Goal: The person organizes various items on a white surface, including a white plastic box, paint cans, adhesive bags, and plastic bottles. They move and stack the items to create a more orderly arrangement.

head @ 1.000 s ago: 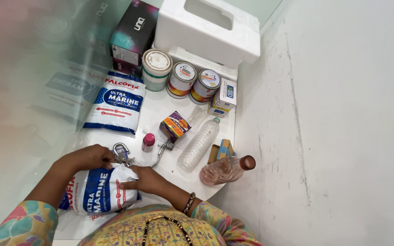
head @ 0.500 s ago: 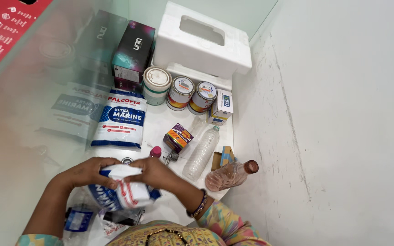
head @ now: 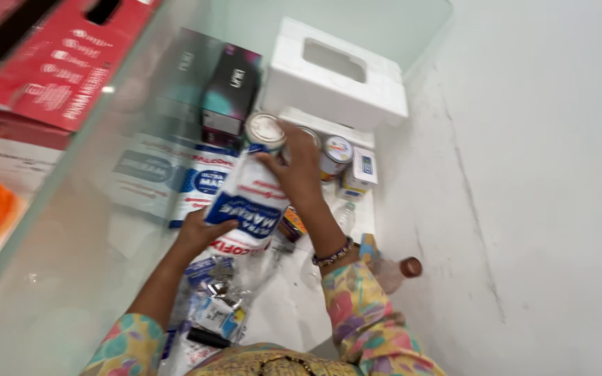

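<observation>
Both hands hold up a white plastic pouch with a blue label (head: 249, 203) above a white shelf (head: 283, 313). My left hand (head: 200, 233) grips its lower left edge. My right hand (head: 297, 167) grips its top right corner, close to a white-lidded tin (head: 265, 131). A second pouch of the same kind (head: 200, 182) lies flat on the shelf just left of the held one. Small packets and a clear bag (head: 217, 313) lie below the held pouch, near my body.
A white foam block with a rectangular hole (head: 336, 76) stands at the back, a dark box (head: 231, 90) to its left. Round tins (head: 336, 153), a small white carton (head: 362, 170), a clear bottle (head: 343, 217) and a brown-capped bottle (head: 402, 268) sit by the white wall on the right. A glass panel (head: 71, 209) stands at left.
Both hands have lifted the pouch off the near end of the shelf and carried it up and away from my body, toward the tins. The view has swung left.
</observation>
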